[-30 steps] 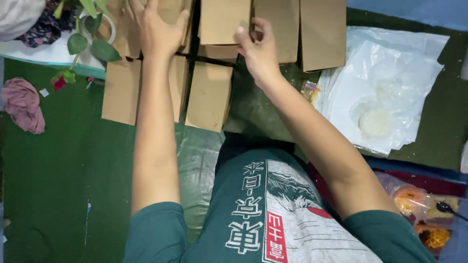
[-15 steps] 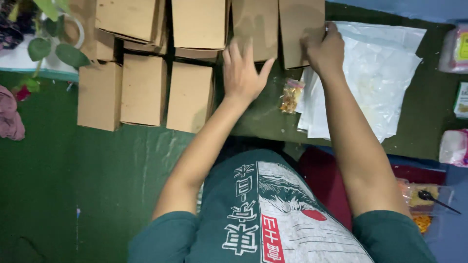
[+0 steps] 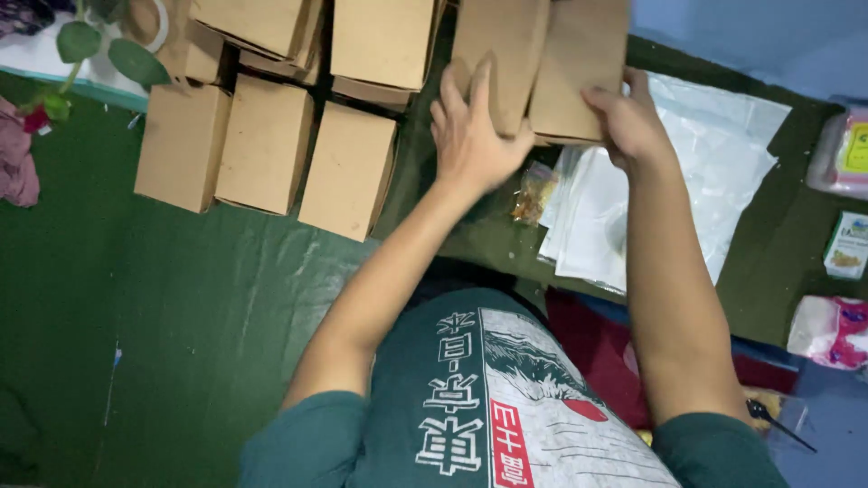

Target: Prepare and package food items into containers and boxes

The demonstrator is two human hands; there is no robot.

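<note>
Two flat brown cardboard boxes [image 3: 542, 63] at the far right are being pressed by the left hand [image 3: 475, 136], fingers apart, and gripped by the right hand [image 3: 628, 122], fingers clamped.

Plain brown cardboard boxes [image 3: 262, 145] lay in rows on the green cloth, three flat ones side by side at the left, more stacked behind them, and two tall ones [image 3: 542, 63] farther right. Beside those lay a pile of clear plastic bags [image 3: 687, 181] and a small clear packet [image 3: 533, 192]. At the far right edge sat a pink wrapped pack [image 3: 845, 154], a small green-and-white carton [image 3: 848, 246] and a pink-and-white pack [image 3: 832, 330].
</note>
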